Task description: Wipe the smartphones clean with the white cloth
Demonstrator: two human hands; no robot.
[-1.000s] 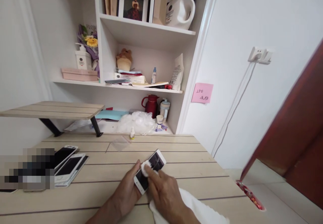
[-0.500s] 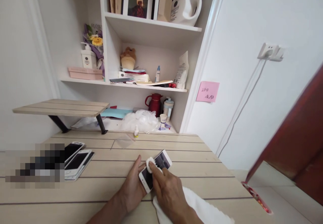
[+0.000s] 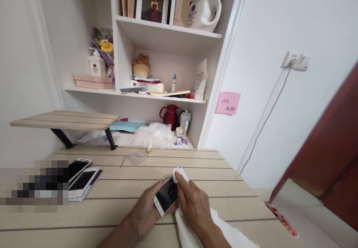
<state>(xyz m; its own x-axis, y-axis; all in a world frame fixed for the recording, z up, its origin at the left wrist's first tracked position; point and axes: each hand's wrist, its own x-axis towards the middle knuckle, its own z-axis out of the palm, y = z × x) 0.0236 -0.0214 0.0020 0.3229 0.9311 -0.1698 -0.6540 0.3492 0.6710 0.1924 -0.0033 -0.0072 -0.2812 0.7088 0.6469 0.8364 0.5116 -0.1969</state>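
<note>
A white smartphone [image 3: 167,197] with a dark screen lies tilted in my left hand [image 3: 148,207], whose fingers wrap its edge from below and whose thumb rests along its left side. My right hand [image 3: 194,203] presses a small white cotton pad [image 3: 175,175] against the phone's screen near the upper end, and covers part of the phone's right side. Under my right wrist a white cloth [image 3: 223,227] is spread on the wooden table [image 3: 123,218].
Several phones [image 3: 84,182] lie at the left, partly behind a blurred patch. A small dropper bottle [image 3: 149,147] and a clear plastic bag [image 3: 136,157] are farther back. A raised wooden stand [image 3: 67,119] stands back left, before white shelves [image 3: 167,30].
The cotton pad has slid under my right fingers from the middle of the screen toward the phone's upper right end. My left hand still holds the phone.
</note>
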